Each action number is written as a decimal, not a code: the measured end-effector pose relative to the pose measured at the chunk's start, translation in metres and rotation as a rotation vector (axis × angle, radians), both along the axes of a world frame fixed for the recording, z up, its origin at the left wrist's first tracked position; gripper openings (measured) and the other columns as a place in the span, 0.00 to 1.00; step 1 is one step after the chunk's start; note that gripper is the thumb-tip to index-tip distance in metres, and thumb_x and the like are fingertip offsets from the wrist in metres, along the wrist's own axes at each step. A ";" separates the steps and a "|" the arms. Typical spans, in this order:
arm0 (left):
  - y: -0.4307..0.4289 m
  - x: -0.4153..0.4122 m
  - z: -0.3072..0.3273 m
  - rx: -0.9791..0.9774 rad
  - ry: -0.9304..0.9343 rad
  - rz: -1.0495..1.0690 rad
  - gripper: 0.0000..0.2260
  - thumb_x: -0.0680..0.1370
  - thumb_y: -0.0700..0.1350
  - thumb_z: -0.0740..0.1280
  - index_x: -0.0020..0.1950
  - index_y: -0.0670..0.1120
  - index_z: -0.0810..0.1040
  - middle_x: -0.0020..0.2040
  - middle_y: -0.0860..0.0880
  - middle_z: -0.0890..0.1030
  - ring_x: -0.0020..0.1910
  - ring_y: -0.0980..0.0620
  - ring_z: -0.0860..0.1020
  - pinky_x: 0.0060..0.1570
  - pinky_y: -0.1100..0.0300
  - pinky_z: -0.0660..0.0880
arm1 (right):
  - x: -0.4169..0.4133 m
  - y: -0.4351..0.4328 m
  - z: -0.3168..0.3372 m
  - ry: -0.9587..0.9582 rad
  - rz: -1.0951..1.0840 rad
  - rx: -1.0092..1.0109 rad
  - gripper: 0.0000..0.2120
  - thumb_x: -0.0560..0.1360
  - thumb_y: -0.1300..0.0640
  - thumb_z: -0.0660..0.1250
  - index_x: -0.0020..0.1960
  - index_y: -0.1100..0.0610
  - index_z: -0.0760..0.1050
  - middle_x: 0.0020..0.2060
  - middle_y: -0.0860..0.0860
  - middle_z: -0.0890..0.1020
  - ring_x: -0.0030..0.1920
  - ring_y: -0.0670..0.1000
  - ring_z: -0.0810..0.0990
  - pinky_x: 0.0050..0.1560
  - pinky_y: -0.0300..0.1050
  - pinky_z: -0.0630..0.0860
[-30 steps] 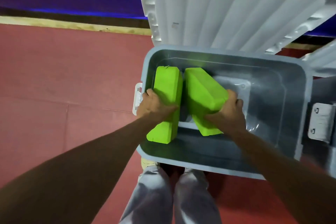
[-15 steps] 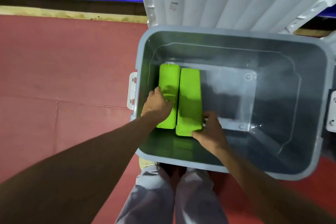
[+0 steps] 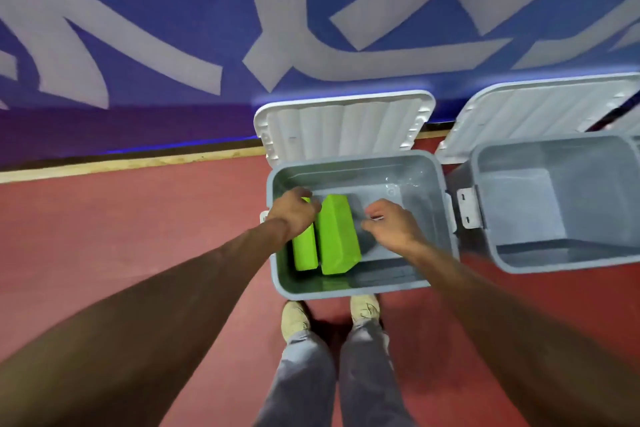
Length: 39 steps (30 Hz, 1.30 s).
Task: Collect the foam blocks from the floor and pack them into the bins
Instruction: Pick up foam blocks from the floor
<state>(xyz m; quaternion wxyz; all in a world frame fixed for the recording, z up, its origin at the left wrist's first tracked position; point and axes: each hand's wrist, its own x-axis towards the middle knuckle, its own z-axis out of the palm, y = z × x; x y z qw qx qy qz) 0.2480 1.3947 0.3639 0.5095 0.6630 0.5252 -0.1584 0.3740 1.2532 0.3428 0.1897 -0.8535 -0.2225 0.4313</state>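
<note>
Two bright green foam blocks stand on edge side by side in the left half of the grey bin (image 3: 429, 180) in front of me: the left block (image 3: 304, 251) and the right block (image 3: 336, 236). My left hand (image 3: 294, 213) hovers over the far end of the left block with loosely curled fingers, hiding that end; I cannot tell whether it touches. My right hand (image 3: 391, 224) hangs over the bin's right half, fingers relaxed and holding nothing, apart from the right block.
A second grey bin (image 3: 554, 263) with nothing visible in it stands just to the right. White lids (image 3: 343, 125) (image 3: 540, 104) lean open behind both bins against a blue wall. Red floor stretches to the left. My shoes (image 3: 294, 319) touch the near bin's front.
My right hand has let go of the right block and moved right and up. My left hand has lifted toward the left block's far end. The view has risen, showing the second bin.
</note>
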 end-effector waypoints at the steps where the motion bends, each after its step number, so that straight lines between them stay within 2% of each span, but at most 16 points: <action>1: -0.004 0.004 0.029 -0.004 -0.025 -0.018 0.18 0.78 0.46 0.66 0.66 0.43 0.74 0.56 0.41 0.81 0.56 0.41 0.79 0.56 0.54 0.75 | 0.002 -0.006 0.033 -0.011 -0.032 0.017 0.12 0.74 0.60 0.67 0.56 0.62 0.78 0.54 0.55 0.82 0.57 0.55 0.79 0.54 0.40 0.70; 4: -0.023 0.018 0.115 -0.041 -0.119 -0.079 0.17 0.74 0.47 0.68 0.61 0.43 0.77 0.54 0.41 0.81 0.51 0.43 0.80 0.57 0.52 0.76 | 0.004 -0.036 0.116 -0.028 -0.158 0.087 0.12 0.73 0.58 0.69 0.57 0.56 0.78 0.54 0.51 0.82 0.57 0.51 0.79 0.55 0.40 0.71; 6: -0.043 0.025 0.165 -0.061 -0.180 -0.139 0.10 0.69 0.48 0.67 0.48 0.47 0.80 0.47 0.44 0.82 0.46 0.45 0.80 0.56 0.49 0.76 | 0.004 -0.065 0.168 -0.050 -0.200 0.102 0.13 0.74 0.57 0.68 0.58 0.54 0.77 0.55 0.47 0.81 0.58 0.49 0.78 0.53 0.37 0.69; 8: -0.067 0.034 0.202 -0.086 -0.231 -0.178 0.05 0.66 0.48 0.67 0.40 0.49 0.78 0.42 0.45 0.80 0.42 0.46 0.77 0.56 0.47 0.76 | 0.004 -0.098 0.209 -0.088 -0.232 0.124 0.14 0.74 0.57 0.68 0.60 0.55 0.77 0.56 0.48 0.80 0.60 0.49 0.77 0.57 0.38 0.69; 10: -0.096 0.042 0.233 -0.109 -0.278 -0.252 0.02 0.70 0.43 0.67 0.39 0.49 0.77 0.41 0.45 0.78 0.42 0.47 0.75 0.56 0.47 0.75 | 0.004 -0.134 0.243 -0.125 -0.304 0.137 0.13 0.74 0.57 0.67 0.59 0.55 0.78 0.58 0.50 0.80 0.60 0.51 0.77 0.61 0.40 0.70; 13: -0.146 0.053 0.262 -0.098 -0.301 -0.398 0.06 0.73 0.39 0.66 0.37 0.48 0.77 0.41 0.46 0.78 0.44 0.48 0.74 0.56 0.50 0.74 | -0.001 -0.200 0.274 -0.148 -0.457 0.129 0.11 0.73 0.56 0.69 0.55 0.53 0.79 0.52 0.50 0.81 0.56 0.53 0.79 0.53 0.40 0.71; 16: -0.206 0.061 0.287 -0.057 -0.318 -0.532 0.03 0.72 0.46 0.68 0.38 0.50 0.78 0.44 0.47 0.79 0.48 0.48 0.76 0.62 0.50 0.73 | -0.015 -0.274 0.291 -0.170 -0.579 0.154 0.09 0.71 0.57 0.70 0.51 0.51 0.78 0.50 0.51 0.82 0.54 0.53 0.80 0.57 0.46 0.75; 19: -0.283 0.060 0.305 -0.034 -0.345 -0.666 0.03 0.74 0.45 0.67 0.41 0.48 0.79 0.44 0.49 0.79 0.48 0.49 0.77 0.61 0.53 0.73 | -0.038 -0.357 0.298 -0.201 -0.673 0.179 0.07 0.70 0.57 0.72 0.40 0.47 0.75 0.43 0.48 0.81 0.50 0.54 0.81 0.56 0.50 0.76; 21: -0.341 0.052 0.317 -0.015 -0.355 -0.764 0.04 0.77 0.42 0.66 0.44 0.48 0.79 0.42 0.51 0.79 0.45 0.51 0.77 0.52 0.59 0.74 | -0.058 -0.418 0.299 -0.229 -0.712 0.195 0.11 0.70 0.57 0.73 0.37 0.45 0.73 0.38 0.44 0.78 0.47 0.52 0.79 0.55 0.50 0.76; 23: -0.400 0.042 0.325 -0.009 -0.354 -0.855 0.06 0.77 0.41 0.65 0.42 0.49 0.78 0.37 0.52 0.77 0.38 0.52 0.75 0.41 0.62 0.72 | -0.082 -0.479 0.305 -0.222 -0.780 0.207 0.12 0.71 0.57 0.73 0.37 0.44 0.71 0.36 0.41 0.75 0.44 0.49 0.76 0.53 0.47 0.74; 25: -0.463 0.034 0.334 0.011 -0.338 -0.951 0.06 0.77 0.41 0.64 0.42 0.50 0.76 0.36 0.51 0.76 0.35 0.52 0.72 0.36 0.62 0.68 | -0.110 -0.543 0.319 -0.215 -0.863 0.219 0.11 0.72 0.57 0.72 0.39 0.46 0.72 0.36 0.42 0.74 0.44 0.49 0.74 0.50 0.45 0.72; 27: -0.530 0.030 0.340 0.044 -0.364 -1.070 0.05 0.77 0.42 0.64 0.42 0.50 0.77 0.41 0.49 0.78 0.41 0.51 0.75 0.39 0.62 0.70 | -0.139 -0.610 0.330 -0.232 -0.963 0.221 0.08 0.72 0.57 0.72 0.42 0.48 0.73 0.38 0.45 0.76 0.45 0.49 0.74 0.50 0.44 0.71; 30: -0.640 0.023 0.350 0.055 -0.450 -1.292 0.06 0.78 0.44 0.65 0.53 0.47 0.79 0.48 0.49 0.79 0.50 0.52 0.76 0.48 0.63 0.70 | -0.185 -0.709 0.346 -0.271 -1.144 0.184 0.09 0.72 0.54 0.72 0.39 0.48 0.72 0.44 0.47 0.79 0.47 0.49 0.76 0.50 0.42 0.71; 32: -0.710 0.012 0.354 0.053 -0.487 -1.464 0.10 0.79 0.44 0.65 0.59 0.44 0.78 0.50 0.51 0.77 0.50 0.54 0.73 0.44 0.67 0.66 | -0.217 -0.766 0.355 -0.278 -1.282 0.177 0.05 0.72 0.54 0.71 0.44 0.49 0.75 0.46 0.49 0.81 0.50 0.51 0.78 0.54 0.44 0.73; 34: -0.772 0.004 0.353 0.026 -0.487 -1.597 0.13 0.78 0.43 0.67 0.61 0.41 0.76 0.50 0.50 0.76 0.49 0.55 0.72 0.41 0.67 0.66 | -0.249 -0.813 0.361 -0.278 -1.400 0.164 0.06 0.73 0.55 0.70 0.49 0.52 0.77 0.47 0.49 0.81 0.50 0.50 0.78 0.53 0.42 0.72; 39: -0.877 0.008 0.350 -0.030 -0.488 -1.739 0.14 0.78 0.45 0.68 0.62 0.43 0.76 0.55 0.49 0.78 0.50 0.55 0.73 0.48 0.66 0.66 | -0.293 -0.888 0.355 -0.278 -1.611 0.114 0.04 0.74 0.56 0.69 0.47 0.53 0.76 0.45 0.48 0.81 0.47 0.48 0.77 0.49 0.39 0.71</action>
